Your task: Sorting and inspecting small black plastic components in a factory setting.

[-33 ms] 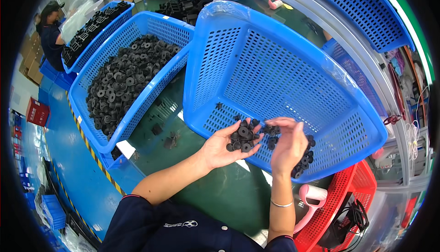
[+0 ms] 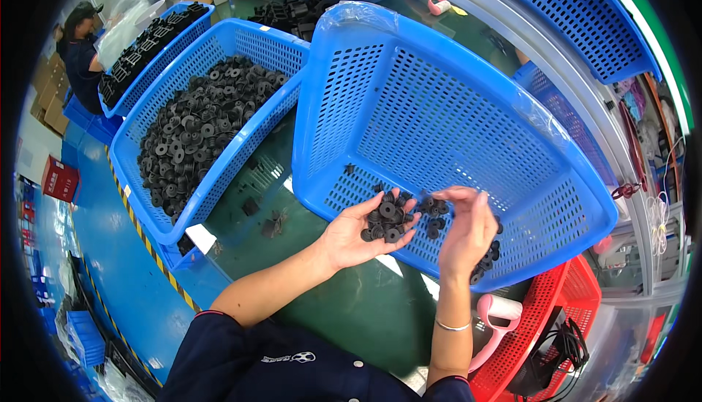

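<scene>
My left hand (image 2: 349,243) is palm up and cupped, holding a small heap of black round rubber parts (image 2: 385,221). Just to its right, my right hand (image 2: 468,232) has its back to the camera, and its fingertips pinch a few of the same parts (image 2: 433,207) at the edge of the heap. Both hands hover over the low corner of a large blue perforated basket (image 2: 439,110), which is tilted up on its side and lined with clear plastic. A few more black parts (image 2: 485,262) lie in that corner, partly hidden by my right hand.
A second blue basket (image 2: 267,40) on the left is heaped with black parts; a third (image 2: 191,16) stands behind it by a seated person (image 2: 79,55). A red basket (image 2: 567,314) and a pink-handled tool (image 2: 497,321) sit at lower right on the green table (image 2: 351,321).
</scene>
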Motion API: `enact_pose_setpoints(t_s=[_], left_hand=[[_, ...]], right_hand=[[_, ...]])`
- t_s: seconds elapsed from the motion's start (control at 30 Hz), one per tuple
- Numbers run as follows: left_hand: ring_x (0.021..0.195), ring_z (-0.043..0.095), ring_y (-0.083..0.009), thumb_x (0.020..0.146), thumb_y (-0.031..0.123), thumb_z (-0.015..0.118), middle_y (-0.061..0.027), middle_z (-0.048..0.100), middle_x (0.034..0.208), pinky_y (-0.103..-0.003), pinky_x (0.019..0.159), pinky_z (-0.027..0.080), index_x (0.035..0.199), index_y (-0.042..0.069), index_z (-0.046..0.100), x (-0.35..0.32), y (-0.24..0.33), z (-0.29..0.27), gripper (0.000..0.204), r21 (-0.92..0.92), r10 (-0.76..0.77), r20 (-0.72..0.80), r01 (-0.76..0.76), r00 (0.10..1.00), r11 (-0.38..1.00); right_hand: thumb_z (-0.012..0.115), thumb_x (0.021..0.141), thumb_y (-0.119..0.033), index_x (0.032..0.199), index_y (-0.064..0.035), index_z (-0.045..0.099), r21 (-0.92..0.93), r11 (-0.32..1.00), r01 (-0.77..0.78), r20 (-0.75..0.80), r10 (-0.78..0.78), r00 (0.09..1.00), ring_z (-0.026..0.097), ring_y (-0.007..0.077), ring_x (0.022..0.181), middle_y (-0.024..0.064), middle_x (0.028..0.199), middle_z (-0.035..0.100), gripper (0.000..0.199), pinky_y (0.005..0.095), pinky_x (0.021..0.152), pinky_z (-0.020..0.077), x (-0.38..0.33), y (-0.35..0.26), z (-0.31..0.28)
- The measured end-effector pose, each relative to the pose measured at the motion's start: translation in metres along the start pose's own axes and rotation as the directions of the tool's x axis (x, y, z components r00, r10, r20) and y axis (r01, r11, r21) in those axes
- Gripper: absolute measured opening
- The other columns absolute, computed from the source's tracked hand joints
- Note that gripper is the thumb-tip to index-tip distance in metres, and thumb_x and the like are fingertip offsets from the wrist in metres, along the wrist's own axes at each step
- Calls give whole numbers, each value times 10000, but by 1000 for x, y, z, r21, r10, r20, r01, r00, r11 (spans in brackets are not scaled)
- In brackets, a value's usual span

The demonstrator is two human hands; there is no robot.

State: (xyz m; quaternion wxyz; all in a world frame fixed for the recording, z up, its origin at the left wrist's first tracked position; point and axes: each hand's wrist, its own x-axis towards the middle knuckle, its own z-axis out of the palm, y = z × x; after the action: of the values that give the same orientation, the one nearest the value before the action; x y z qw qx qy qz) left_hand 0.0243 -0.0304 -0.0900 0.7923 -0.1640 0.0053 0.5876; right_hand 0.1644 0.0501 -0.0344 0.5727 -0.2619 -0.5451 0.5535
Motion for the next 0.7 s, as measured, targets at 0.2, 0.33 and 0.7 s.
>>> enact_pose_setpoints(t_s=[0.2, 0.33, 0.7], left_hand=[[1211, 440, -310, 950, 248, 500, -143, 505, 1251, -484, 997, 396, 1121, 90, 582, 1, 3, -4, 246, -84, -47, 34, 49, 998, 995], [1205, 446, -302, 948, 250, 500, -134, 504, 1253, -479, 975, 409, 1106, 94, 598, 0, 2, -2, 243, -99, -46, -14, 44, 999, 994], [1144, 493, -267, 951, 228, 488, -124, 546, 1181, -408, 919, 452, 1067, 72, 604, -3, 15, 0, 226, -161, 22, 32, -17, 999, 987]], right_hand=[[538, 945, -184, 877, 56, 637, -408, 903, -137, -64, 121, 991, 625, 178, 706, 102, 803, 657, 268, 285, 686, 490, 17, -17, -30], [645, 853, -135, 918, 68, 638, -782, 616, -91, 55, 213, 975, 637, 189, 700, 138, 815, 666, 212, 290, 673, 499, 18, -24, -43], [740, 740, -334, 965, 50, 595, -964, 132, 231, 248, 131, 960, 576, 369, 847, 212, 881, 606, 469, 427, 735, 479, -1, 8, -32]])
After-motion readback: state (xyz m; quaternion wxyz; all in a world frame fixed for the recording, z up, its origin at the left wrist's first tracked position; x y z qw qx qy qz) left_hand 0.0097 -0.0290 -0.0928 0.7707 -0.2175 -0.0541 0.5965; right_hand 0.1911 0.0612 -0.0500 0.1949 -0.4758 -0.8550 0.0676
